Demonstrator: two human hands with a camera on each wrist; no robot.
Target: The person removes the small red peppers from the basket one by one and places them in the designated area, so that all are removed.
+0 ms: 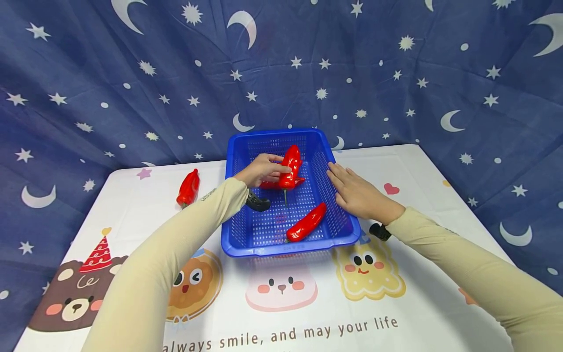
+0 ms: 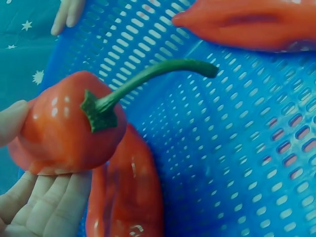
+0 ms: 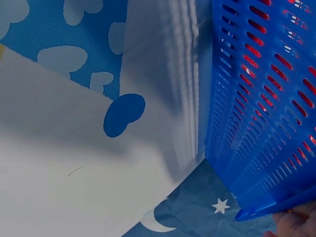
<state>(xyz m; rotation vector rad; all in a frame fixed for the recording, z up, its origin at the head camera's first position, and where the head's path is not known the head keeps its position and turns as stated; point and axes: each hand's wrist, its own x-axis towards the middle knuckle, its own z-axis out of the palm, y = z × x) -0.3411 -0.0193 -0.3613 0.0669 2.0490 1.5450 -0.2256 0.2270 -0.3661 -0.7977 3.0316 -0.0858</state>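
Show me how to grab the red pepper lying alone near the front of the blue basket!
I'd pinch that pepper across its thick middle, thumb on one long side, fingers on the other. Coming straight down from above looks best: it lies on its side, and the basket has walls all around it.
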